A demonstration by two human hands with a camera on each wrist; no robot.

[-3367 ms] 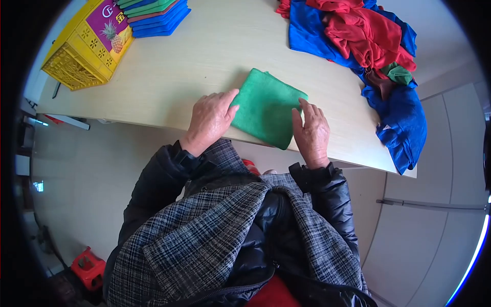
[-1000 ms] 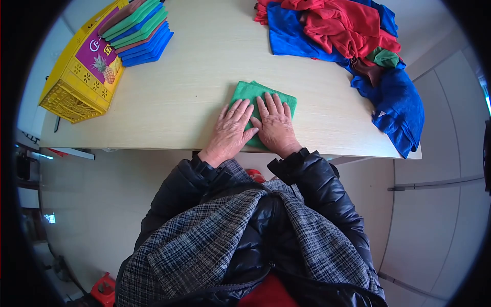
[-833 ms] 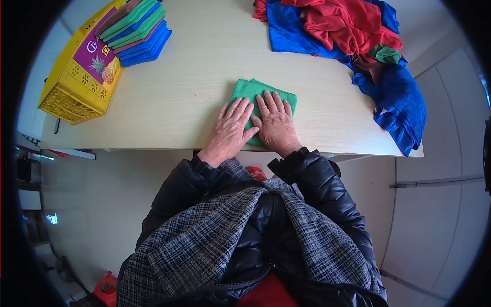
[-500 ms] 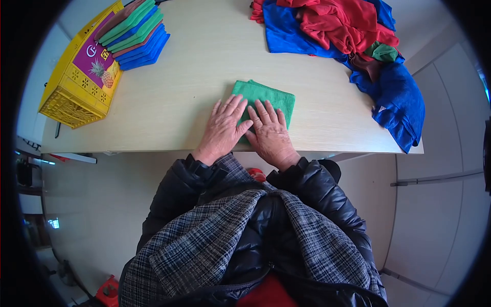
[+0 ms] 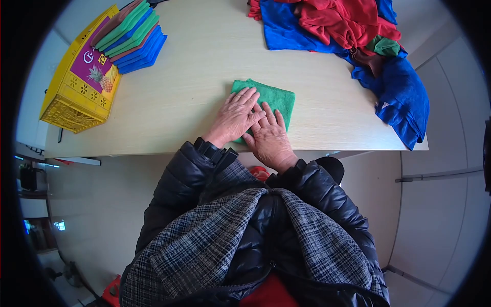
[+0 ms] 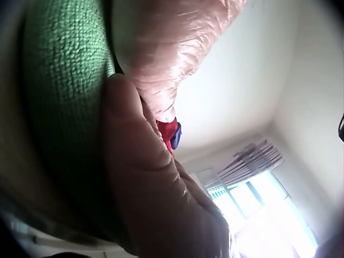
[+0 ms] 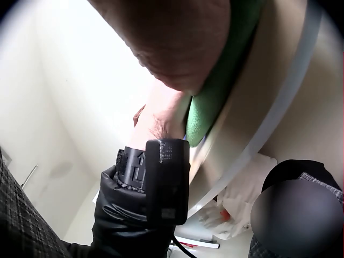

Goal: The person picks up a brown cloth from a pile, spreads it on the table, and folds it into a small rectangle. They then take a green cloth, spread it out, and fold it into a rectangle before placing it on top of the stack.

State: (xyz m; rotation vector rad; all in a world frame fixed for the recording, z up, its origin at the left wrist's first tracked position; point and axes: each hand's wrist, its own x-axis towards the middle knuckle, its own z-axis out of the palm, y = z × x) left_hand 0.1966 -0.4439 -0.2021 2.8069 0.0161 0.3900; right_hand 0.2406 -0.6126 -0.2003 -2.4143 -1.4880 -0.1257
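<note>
A folded green cloth (image 5: 276,97) lies near the table's front edge in the head view. My left hand (image 5: 235,116) rests on its left part with fingers extended. Just right of it, my right hand (image 5: 271,139) lies flat on the lower middle of the cloth, fingers pointing away from me. The left fingers overlap the right hand's index side in this view. In the left wrist view the green cloth (image 6: 67,70) shows its woven texture beside a thumb. The right wrist view shows the cloth's thick green edge (image 7: 201,118) beneath the hands.
At the back left, a stack of folded cloths (image 5: 135,43) in blue, green and brown leans by a yellow crate (image 5: 76,102). A loose heap of red and blue cloths (image 5: 348,25) covers the back right, with a blue cloth (image 5: 404,97) hanging toward the table's right edge.
My hands went from the cloth's two sides to flat on top of it. Lately the left hand slid slightly right, against the right fingers, and the right hand drew slightly nearer me.
</note>
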